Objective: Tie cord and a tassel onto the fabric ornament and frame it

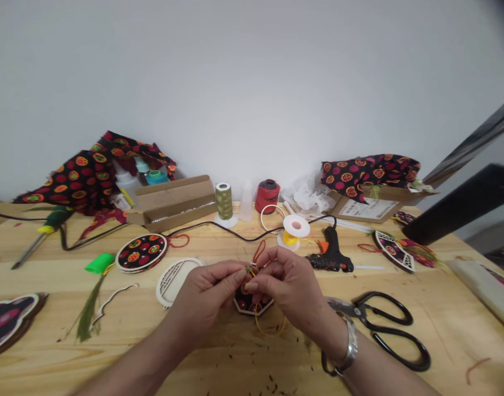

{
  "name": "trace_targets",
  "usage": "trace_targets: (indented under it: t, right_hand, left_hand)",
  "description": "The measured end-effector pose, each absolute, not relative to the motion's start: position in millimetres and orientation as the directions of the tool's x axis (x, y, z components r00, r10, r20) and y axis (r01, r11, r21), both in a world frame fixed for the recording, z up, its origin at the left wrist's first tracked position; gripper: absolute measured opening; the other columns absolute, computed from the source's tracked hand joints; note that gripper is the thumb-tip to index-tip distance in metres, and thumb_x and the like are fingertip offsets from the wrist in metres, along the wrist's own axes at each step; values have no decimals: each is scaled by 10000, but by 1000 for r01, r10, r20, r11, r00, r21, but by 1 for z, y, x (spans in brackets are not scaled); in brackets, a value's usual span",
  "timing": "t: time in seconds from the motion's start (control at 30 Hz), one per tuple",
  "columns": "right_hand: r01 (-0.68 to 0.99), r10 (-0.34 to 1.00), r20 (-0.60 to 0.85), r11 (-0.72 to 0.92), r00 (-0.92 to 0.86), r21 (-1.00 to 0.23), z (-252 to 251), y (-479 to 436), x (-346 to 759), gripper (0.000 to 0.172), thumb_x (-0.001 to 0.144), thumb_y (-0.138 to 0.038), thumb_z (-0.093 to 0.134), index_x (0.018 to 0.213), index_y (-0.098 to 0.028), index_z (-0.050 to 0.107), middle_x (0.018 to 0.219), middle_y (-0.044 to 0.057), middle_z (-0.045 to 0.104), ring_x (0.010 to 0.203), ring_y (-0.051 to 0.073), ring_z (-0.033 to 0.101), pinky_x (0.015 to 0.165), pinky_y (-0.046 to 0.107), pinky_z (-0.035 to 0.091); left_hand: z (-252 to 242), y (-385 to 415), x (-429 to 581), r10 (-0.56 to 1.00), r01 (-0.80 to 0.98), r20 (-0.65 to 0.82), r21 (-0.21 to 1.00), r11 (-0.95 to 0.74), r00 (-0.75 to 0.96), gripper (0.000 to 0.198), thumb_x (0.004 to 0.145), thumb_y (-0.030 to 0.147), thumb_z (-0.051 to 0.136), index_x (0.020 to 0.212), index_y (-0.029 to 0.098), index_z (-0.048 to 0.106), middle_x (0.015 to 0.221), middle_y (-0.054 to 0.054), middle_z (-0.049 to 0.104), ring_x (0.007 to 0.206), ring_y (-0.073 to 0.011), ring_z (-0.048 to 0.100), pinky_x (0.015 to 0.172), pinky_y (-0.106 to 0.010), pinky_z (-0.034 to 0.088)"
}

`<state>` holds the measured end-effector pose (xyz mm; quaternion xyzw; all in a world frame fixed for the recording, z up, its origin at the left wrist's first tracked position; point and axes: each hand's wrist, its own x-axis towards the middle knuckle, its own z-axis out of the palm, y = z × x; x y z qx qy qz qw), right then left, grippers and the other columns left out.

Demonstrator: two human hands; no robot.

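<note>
My left hand (206, 291) and my right hand (287, 286) meet over the middle of the wooden table (252, 357). Both pinch a thin yellow cord (262, 329) just above a small octagonal ornament (252, 302) covered in black fabric with red and orange dots. The cord loops down below the ornament toward me. A red loop (258, 252) sticks up behind my fingers. A metal bangle sits on my right wrist.
Black scissors (384, 327) lie right of my right hand, with a black glue gun (332, 256) and a yellow cord spool (295, 228) behind. A round fabric ornament (141, 252) and a white wooden frame (175, 278) lie left. Thread spools, cardboard boxes and patterned fabric line the wall.
</note>
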<state>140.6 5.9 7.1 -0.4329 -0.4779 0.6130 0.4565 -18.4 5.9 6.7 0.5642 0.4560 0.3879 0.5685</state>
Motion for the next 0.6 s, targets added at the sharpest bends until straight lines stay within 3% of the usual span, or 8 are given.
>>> trace_targets:
  t: [0.1,0.33,0.6]
  right_hand:
    - [-139,976,-83,-112,-203,-984,7,6,141,243,616,-212,751,739,-197,541,525,-49,646,447,123,614,449,203,471]
    - [-124,978,-67,-92,-199,-988,7,7,142,243,620,-212,752,749,-195,547,513,-56,643,447,112,602,454,192,466]
    - [-85,973,-56,-77,-226,-993,6,8,144,257,625,-209,740,804,-205,555,542,-47,650,467,125,606,464,206,459]
  left_hand:
    - [5,6,-18,954,85,-67,995,44,292,196,808,323,594,752,195,732,647,-1,663,593,-138,551,555,-224,444]
    - [5,8,-17,967,134,83,984,-117,240,160,783,218,611,791,273,762,921,-12,719,896,-190,617,786,-253,479]
    - [4,6,-17,939,178,228,944,-278,259,194,783,163,585,772,257,755,802,-21,701,772,-175,627,688,-248,499]
